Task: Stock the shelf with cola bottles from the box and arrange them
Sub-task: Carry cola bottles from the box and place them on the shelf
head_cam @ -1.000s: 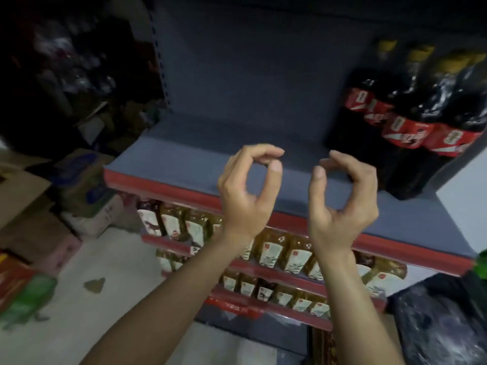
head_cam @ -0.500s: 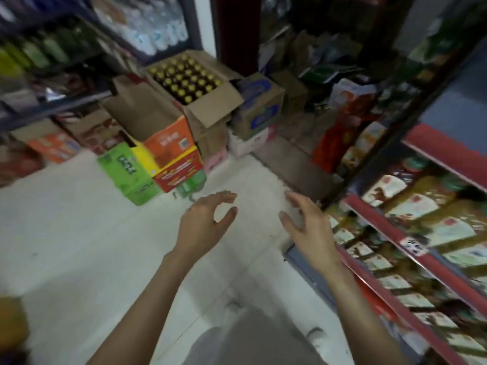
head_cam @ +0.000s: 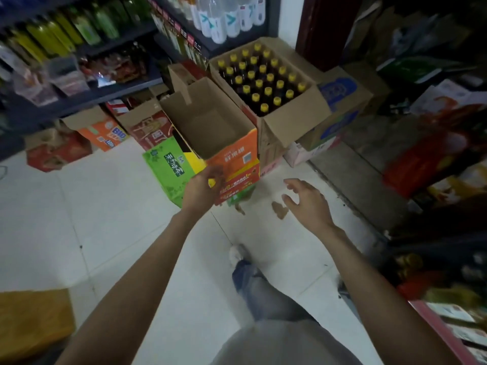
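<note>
An open cardboard box [head_cam: 287, 122] stands on the floor ahead, packed with several dark cola bottles [head_cam: 259, 80] with yellow caps. My left hand [head_cam: 203, 188] reaches forward with loosely curled fingers and holds nothing; it is in front of an empty orange box [head_cam: 232, 156]. My right hand [head_cam: 307, 200] hangs over the white floor with relaxed, spread fingers, also empty. Both hands are well short of the bottle box. The shelf with the cola row is out of view.
Cartons crowd the floor: a green box [head_cam: 166, 169], orange and red boxes [head_cam: 105, 133] at left, a blue-printed carton [head_cam: 340, 111] at right. Shelves of drinks [head_cam: 79, 30] line the left; a red-edged shelf [head_cam: 442, 330] runs at lower right. My leg and shoe [head_cam: 253, 280] stand on the white tiles.
My view swung from the shelf down to the floor boxes. Both hands dropped from in front of the shelf, and the boxes are now nearer and centred.
</note>
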A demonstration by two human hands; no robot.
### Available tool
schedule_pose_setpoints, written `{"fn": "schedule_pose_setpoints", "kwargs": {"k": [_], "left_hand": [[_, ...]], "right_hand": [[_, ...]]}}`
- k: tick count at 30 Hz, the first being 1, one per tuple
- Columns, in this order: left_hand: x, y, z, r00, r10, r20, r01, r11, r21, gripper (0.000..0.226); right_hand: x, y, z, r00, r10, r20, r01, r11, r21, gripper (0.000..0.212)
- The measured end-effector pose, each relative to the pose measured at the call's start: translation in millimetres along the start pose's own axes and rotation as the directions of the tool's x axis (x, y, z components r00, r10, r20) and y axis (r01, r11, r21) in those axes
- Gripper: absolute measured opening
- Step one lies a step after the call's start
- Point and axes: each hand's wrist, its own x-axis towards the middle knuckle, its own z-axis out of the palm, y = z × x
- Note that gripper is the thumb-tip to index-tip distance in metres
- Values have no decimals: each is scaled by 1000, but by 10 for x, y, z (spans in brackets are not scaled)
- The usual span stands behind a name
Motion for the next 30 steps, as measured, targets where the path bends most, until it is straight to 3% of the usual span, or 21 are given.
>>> {"fn": "schedule_pose_setpoints", "kwargs": {"k": [10, 19, 22, 25, 28, 30], "left_hand": [[2239, -28, -84, 993, 80, 90, -85, 995, 54, 24], [4094, -189, 694, 900, 281, 332, -344, 927, 148, 42], [4491, -243, 1049, 863, 314, 396, -416, 886, 204, 50], [4740, -218, 1293, 807, 316, 499, -492, 827, 272, 58], [4850, -193, 1438, 742, 339, 578, -620, 677, 398, 60], [4866, -178, 1505, 720, 347, 600, -658, 615, 434, 59]], "right_hand": [[2143, -239, 113, 981, 130, -143, -122, 991, 63, 28], [3693, 149, 527, 939, 314, -137, -321, 947, -30, 39], [4060, 288, 727, 946, 307, -102, -319, 938, -133, 39], [4312, 356, 839, 953, 300, 38, -282, 927, -249, 48], [4429, 342, 865, 918, 354, 179, -243, 859, -450, 53], [4451, 327, 904, 907, 390, 161, -267, 825, -498, 51]]}}
